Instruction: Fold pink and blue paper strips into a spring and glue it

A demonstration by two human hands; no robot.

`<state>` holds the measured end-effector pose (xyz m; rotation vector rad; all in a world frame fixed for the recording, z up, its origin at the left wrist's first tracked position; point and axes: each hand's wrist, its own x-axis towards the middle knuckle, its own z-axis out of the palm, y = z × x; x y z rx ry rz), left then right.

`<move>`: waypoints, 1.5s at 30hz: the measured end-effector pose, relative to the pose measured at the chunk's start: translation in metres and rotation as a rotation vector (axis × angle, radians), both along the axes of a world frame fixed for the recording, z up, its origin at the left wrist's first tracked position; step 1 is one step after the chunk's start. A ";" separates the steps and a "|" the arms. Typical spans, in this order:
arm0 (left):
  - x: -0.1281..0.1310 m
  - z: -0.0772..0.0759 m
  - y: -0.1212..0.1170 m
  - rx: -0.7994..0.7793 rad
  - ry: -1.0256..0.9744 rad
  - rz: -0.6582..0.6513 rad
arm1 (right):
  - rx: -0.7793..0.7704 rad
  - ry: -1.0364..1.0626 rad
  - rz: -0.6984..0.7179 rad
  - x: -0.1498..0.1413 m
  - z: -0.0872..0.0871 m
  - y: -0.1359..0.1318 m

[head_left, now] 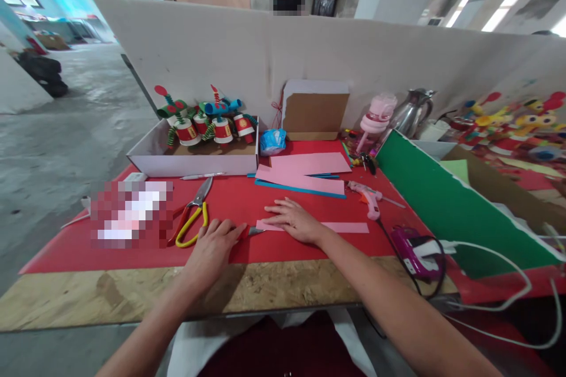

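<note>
My left hand [217, 242] is closed around a red-handled craft knife [253, 230], with most of its handle hidden by the fingers. The grey tip points right, at the left end of a narrow pink paper strip [349, 227]. Across that strip lies my right hand [294, 221], palm down with fingers spread. Scissors [192, 218] with red and yellow handles rest left of my left hand. Beyond my right hand are wider pink paper sheets [305, 182] with blue pieces under them. A pink glue gun [370, 197] sits to the right.
An open box [194, 165] holds several paper-cup figures [221, 129]. A blue packet [273, 141] and a pen [198, 176] are nearby. A green panel [451, 212], a purple device [418, 253] and white cables [504, 262] border the right side. A white partition [212, 47] stands behind.
</note>
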<state>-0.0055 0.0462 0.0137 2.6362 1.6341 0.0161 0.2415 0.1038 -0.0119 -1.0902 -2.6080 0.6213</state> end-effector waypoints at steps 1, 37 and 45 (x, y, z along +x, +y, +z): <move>0.000 0.000 0.000 0.001 0.000 -0.003 | 0.006 0.001 -0.002 -0.001 -0.001 0.000; -0.020 -0.005 0.015 0.031 -0.057 -0.010 | 0.029 -0.095 -0.049 0.004 0.010 -0.006; -0.022 -0.007 0.014 0.046 -0.074 -0.004 | 0.021 0.039 -0.066 0.008 0.007 -0.006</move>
